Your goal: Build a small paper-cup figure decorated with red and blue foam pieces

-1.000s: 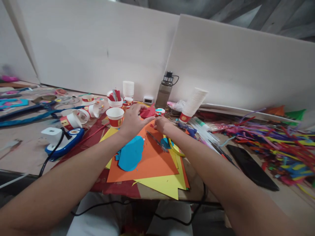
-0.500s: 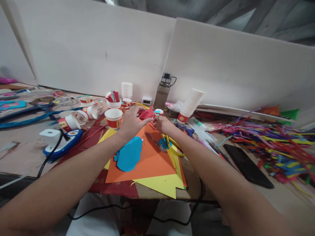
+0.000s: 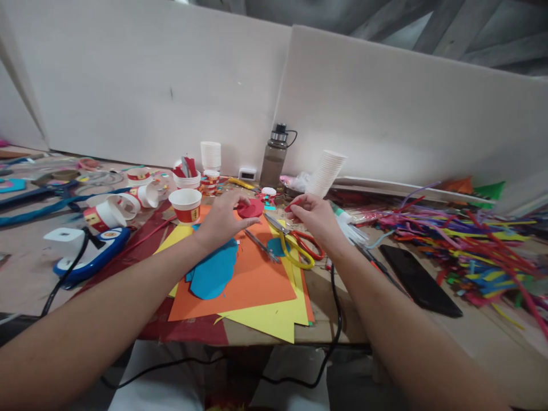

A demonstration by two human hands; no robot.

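My left hand is raised over the orange paper and pinches a red foam disc at its edge. My right hand hovers to the right of it with thumb and fingers pinched on a small red scrap. Below and between the hands lie scissors with yellow and red handles. A blue foam cut-out rests on the orange sheet, with yellow sheets underneath.
A red-banded paper cup stands left of my left hand. Behind are cut cups, a stack of white cups, a water bottle. A black phone and heaped coloured strips lie right. A glue gun sits left.
Both hands have drawn back from the far side of the table toward me. The left hand has lifted the red disc, and the right hand has moved to the right, uncovering the scissors.
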